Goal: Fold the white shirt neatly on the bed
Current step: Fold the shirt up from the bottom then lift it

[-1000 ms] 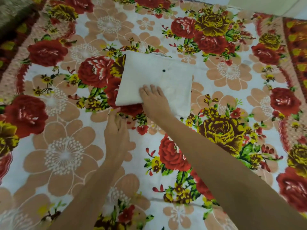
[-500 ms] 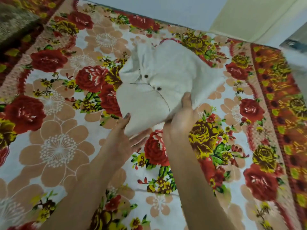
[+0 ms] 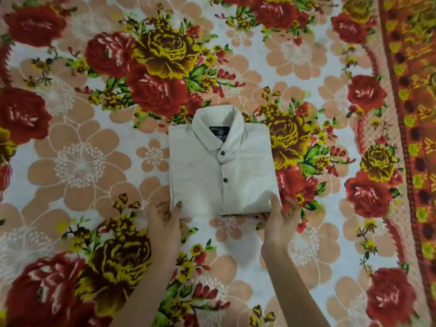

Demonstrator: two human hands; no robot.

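Note:
The white shirt [image 3: 219, 171] lies folded into a compact rectangle on the floral bedspread [image 3: 80, 161]. Its front faces up, with the collar, a dark label and two dark buttons showing. My left hand [image 3: 165, 224] is at the shirt's near left corner, thumb on top of the fabric and fingers at the edge. At the near right corner my right hand [image 3: 278, 220] has its thumb on top and its fingers tucked under the bottom edge. Both hands pinch the shirt's near corners.
The bedspread with red and yellow roses fills the whole view. A patterned orange border strip [image 3: 410, 114] runs down the right side. No other objects lie on the bed.
The shirt was lying back side up, then both hands lifted and turned it over. It now lies flat with the collar and buttons up, and the hands sit at its near corners.

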